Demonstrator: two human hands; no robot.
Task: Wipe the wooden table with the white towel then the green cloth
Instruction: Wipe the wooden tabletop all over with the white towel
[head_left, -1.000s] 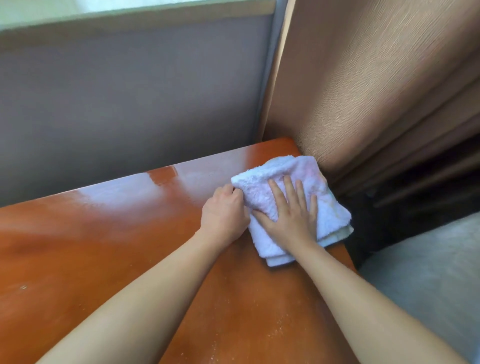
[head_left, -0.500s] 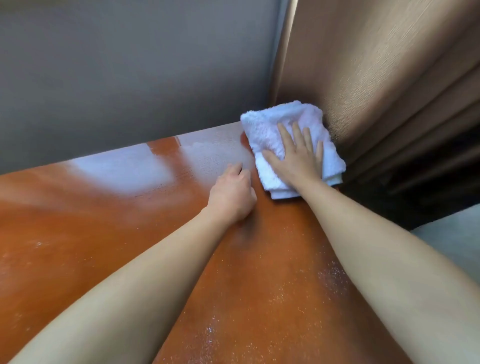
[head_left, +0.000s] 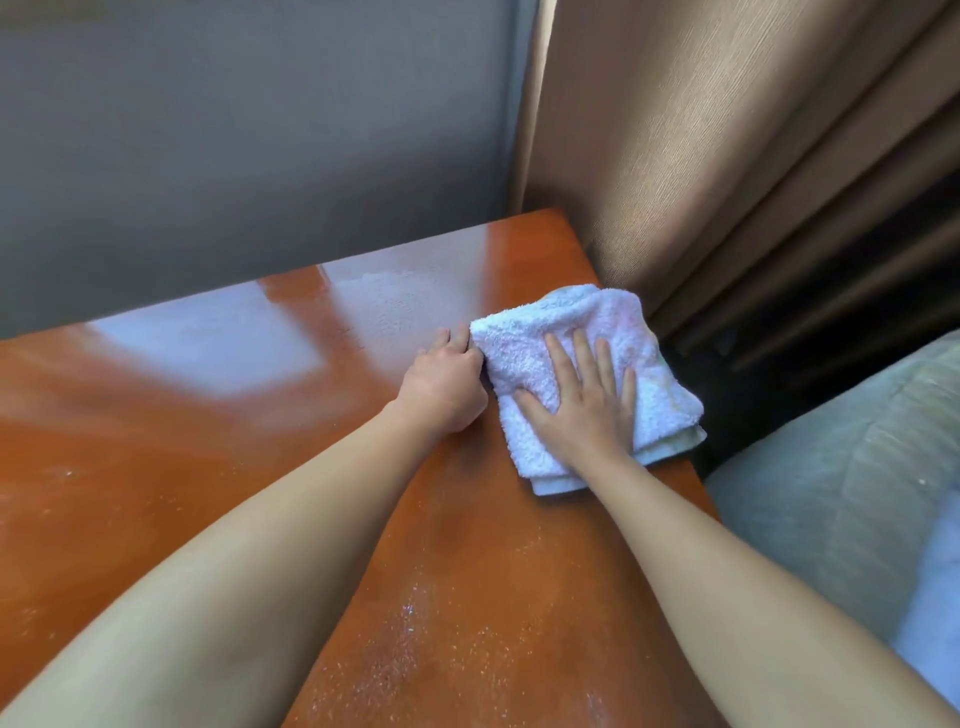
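Head cam looked down over both forearms at the wooden worktop (head_left: 218, 415), and the white towel (head_left: 597, 332) sat folded near the far right corner, right up against the right edge, with its right side hanging a little past that edge. It lay under the right hand (head_left: 582, 410) and just to the right of the left hand (head_left: 447, 384), so both hands were basically bunched around it.

Right hand was flat and spread, palm down, fingers (head_left: 563, 358) straight and fanned out across the top of the towel, pressing it onto the wood. Left hand was knuckles-up with its fingers curled down at the towel's left edge. It touched the towel there, but I honestly couldn't tell if it was pinching the fabric or just resting beside it, since the fingertips were tucked out of sight.

White specks (head_left: 410, 623) were scattered on the near part of the worktop between the arms, and a pale glare patch (head_left: 208, 343) covered the far left part of the surface. A brown curtain (head_left: 727, 156) hung just beyond the right edge, a grey wall (head_left: 249, 145) stood behind, and something pale and soft (head_left: 857, 493) sat at lower right, too blurry and cropped to name. Towel's lower layers only showed as a stacked edge along its near side.
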